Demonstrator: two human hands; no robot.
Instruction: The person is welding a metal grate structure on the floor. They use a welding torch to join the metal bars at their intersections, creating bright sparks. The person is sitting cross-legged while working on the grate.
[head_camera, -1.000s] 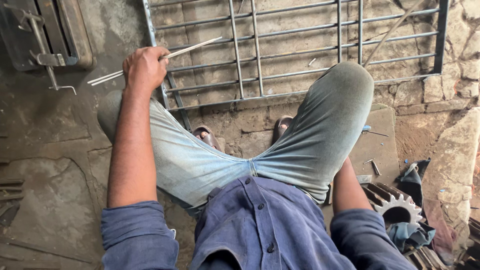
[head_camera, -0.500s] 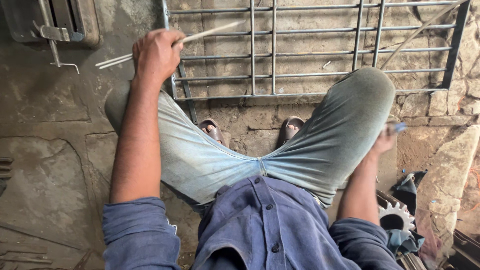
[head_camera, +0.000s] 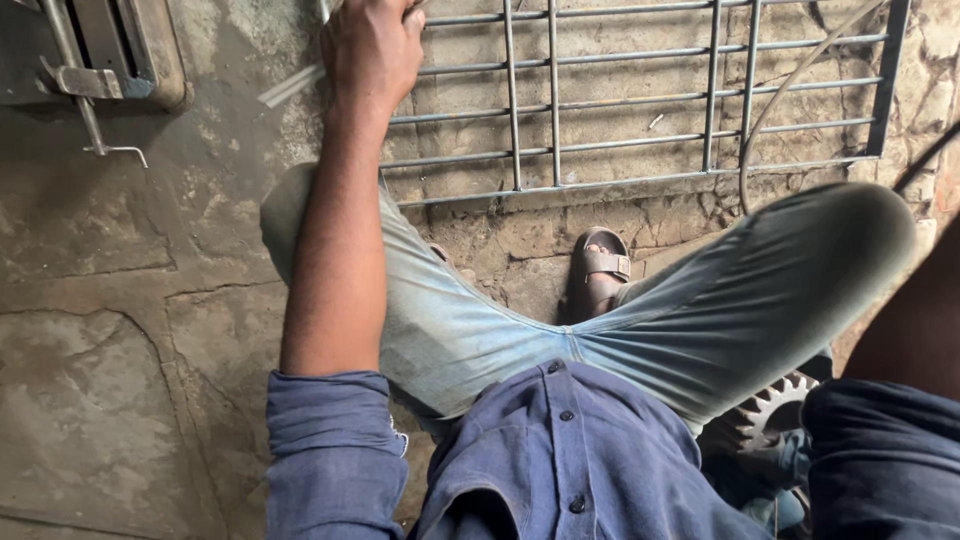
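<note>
Left hand gripping thin rods over a metal grille

The left hand (head_camera: 372, 48) was clenched around thin metal rods (head_camera: 290, 87) at the near-left corner of the grille (head_camera: 640, 100) lying on the stone floor (head_camera: 110, 330). The right hand was out of frame, so its state could not be told. Held near one end, the rods could probably sag and snag the bars.

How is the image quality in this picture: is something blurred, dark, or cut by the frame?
Head view: soft, even light, no glare. The left hand and its thin rods are slightly motion-blurred and cropped at the top. The metal grille looks fairly sharp. The right forearm is dark and blurred, its hand out of frame.
</note>
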